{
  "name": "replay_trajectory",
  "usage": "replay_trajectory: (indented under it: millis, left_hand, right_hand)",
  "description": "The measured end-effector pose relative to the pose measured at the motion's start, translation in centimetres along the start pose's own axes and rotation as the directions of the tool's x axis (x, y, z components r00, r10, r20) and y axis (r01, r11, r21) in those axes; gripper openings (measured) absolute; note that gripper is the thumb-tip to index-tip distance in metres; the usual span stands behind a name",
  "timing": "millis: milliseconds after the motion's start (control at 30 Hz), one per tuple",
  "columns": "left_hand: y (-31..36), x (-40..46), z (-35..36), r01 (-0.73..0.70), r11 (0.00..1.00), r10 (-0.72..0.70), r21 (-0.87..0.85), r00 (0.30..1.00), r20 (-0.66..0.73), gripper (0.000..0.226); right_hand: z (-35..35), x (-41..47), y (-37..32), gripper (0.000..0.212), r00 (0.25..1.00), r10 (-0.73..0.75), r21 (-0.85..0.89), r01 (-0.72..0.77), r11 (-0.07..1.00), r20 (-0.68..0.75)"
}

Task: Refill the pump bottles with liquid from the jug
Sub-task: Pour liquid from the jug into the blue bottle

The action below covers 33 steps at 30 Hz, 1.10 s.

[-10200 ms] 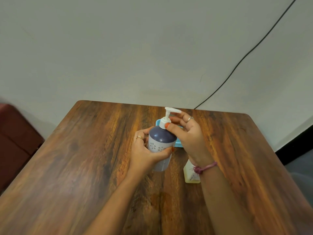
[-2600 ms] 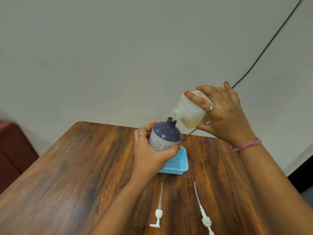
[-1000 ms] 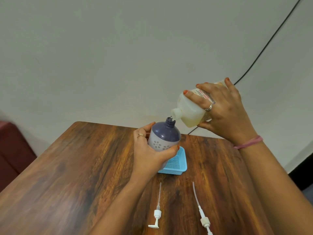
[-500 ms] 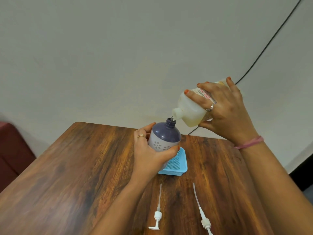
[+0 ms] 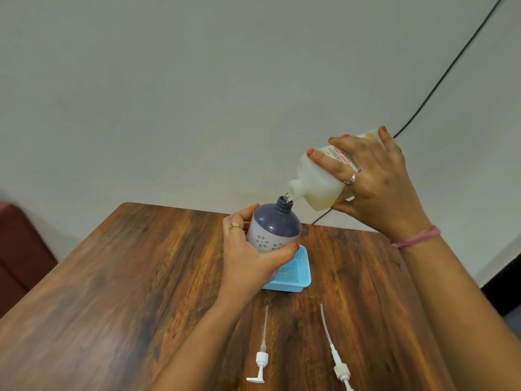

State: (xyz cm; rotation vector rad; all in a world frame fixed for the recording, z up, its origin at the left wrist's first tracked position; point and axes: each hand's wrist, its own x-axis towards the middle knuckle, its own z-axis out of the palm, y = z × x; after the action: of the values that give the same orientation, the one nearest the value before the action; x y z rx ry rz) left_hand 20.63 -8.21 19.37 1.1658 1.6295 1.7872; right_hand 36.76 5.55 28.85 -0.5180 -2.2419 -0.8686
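Held at table centre: purple-topped pump bottle (image 5: 272, 231), cap off, gripped round its body by left hand (image 5: 248, 253), fingers curled. Tilted at its 1 o'clock: pale jug (image 5: 320, 183), spout touching the open neck, clasped by right hand (image 5: 375, 183) with fingers spread over the label. Against half a second ago, little changed; spout a shade closer to the neck. At 6 o'clock, blue mesh basket (image 5: 296, 273) partly behind the bottle; nearer, two white pump heads (image 5: 262, 359) (image 5: 338, 368) lying on the wooden table (image 5: 112, 292). Beyond, grey wall (image 5: 197, 94), black cable (image 5: 439, 80), maroon seat (image 5: 19, 249) at 9 o'clock.
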Motion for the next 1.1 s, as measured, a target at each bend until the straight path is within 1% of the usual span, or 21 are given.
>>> replay_trajectory:
  millis: [167, 367, 667, 867, 1100]
  left_hand:
    - [0.06, -0.05, 0.04, 0.009, 1.000, -0.009, -0.009, 1.000, 0.002, 0.077]
    - [0.22, -0.18, -0.05, 0.019, 1.000, -0.019, -0.012, 1.000, 0.013, 0.078]
    - [0.16, -0.15, -0.02, -0.005, 1.000, 0.005, 0.002, 1.000, 0.007, 0.079]
    - [-0.03, -0.02, 0.09, 0.003, 1.000, -0.004, 0.010, 1.000, 0.012, 0.078]
    - [-0.07, -0.17, 0.08, -0.001, 1.000, 0.001, 0.004, 1.000, 0.009, 0.079]
  right_hand:
    - [0.00, -0.05, 0.12, 0.081, 1.000, 0.003, 0.002, -0.003, 1.000, -0.003]
    - [0.01, 0.02, 0.40, 0.082, 1.000, -0.012, -0.017, 0.012, 1.000, -0.009]
    - [-0.24, 0.14, 0.42, 0.082, 1.000, -0.019, -0.022, 0.019, 1.000, -0.010]
    - [-0.33, 0.12, 0.43, 0.085, 1.000, -0.016, -0.023, 0.016, 1.000, -0.001]
    - [-0.29, 0.14, 0.27, 0.082, 1.000, -0.027, -0.038, 0.027, 0.999, -0.011]
